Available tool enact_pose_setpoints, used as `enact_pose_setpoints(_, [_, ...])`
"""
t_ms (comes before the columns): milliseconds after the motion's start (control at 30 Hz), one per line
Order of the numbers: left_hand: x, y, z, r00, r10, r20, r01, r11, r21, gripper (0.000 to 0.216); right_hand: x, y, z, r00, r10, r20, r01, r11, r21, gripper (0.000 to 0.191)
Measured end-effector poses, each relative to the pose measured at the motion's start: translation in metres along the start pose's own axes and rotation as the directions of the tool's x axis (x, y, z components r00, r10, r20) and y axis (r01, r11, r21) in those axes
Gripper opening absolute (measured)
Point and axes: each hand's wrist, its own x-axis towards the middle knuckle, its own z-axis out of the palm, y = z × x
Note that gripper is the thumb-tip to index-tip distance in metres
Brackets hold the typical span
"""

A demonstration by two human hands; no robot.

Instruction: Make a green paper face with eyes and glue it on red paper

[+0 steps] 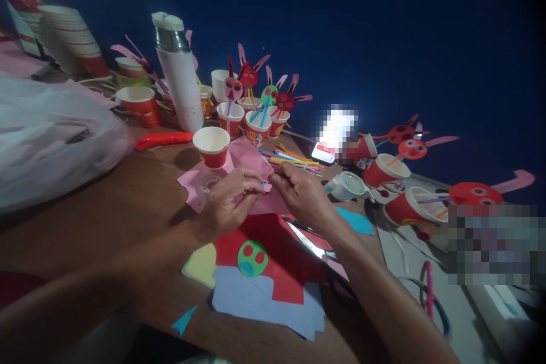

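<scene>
My left hand (232, 199) and my right hand (301, 189) meet over the pink paper (245, 153), fingers pinched. Between their fingertips is a small pink paper piece (267, 187) with a bit of blue beside it; the fingers partly hide it. A paper cup (212, 151) stands on the pink sheet just beyond my left hand. Below the hands, a green round paper face (252, 258) with red eyes and a blue mouth lies on red paper (288, 290). Scissors (309, 242) lie partly under my right forearm.
A white plastic bag (55, 142) bulges at left, near a red-handled cutter (164, 139). A white flask (179, 79) and several cups with rabbit faces (268, 95) line the back. Straws (294, 162), a lit phone (335, 133) and a tape roll (350, 185) lie to the right.
</scene>
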Motion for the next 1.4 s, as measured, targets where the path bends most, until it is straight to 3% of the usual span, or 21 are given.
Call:
enact_pose_setpoints(500, [-0.0019,-0.0020,0.0001,0.998,-0.046,0.037,0.044,0.997,0.059,0.012,0.0024,0.0021,-0.0011,1.000,-0.019,-0.022,0.020,0.998,0.065,0.021])
enact_pose_setpoints(700, [-0.0011,-0.0031,0.0015,0.999,0.026,0.034,-0.030,0.994,0.103,0.013,0.0003,-0.0046,-0.0031,0.994,0.094,0.055,-0.099,0.989,0.112,0.022])
enact_pose_setpoints(900, [-0.0029,-0.0024,0.0010,0.997,0.035,0.075,-0.043,0.993,0.112,0.014,0.0002,-0.0009,0.0013,0.992,0.129,-0.015,-0.128,0.990,0.063,0.032])
enact_pose_setpoints(1400, [-0.0056,-0.0035,-0.0011,0.993,0.061,0.097,-0.074,0.988,0.134,0.016,0.0030,0.0043,-0.0019,0.992,0.116,-0.043,-0.112,0.991,0.075,0.025])
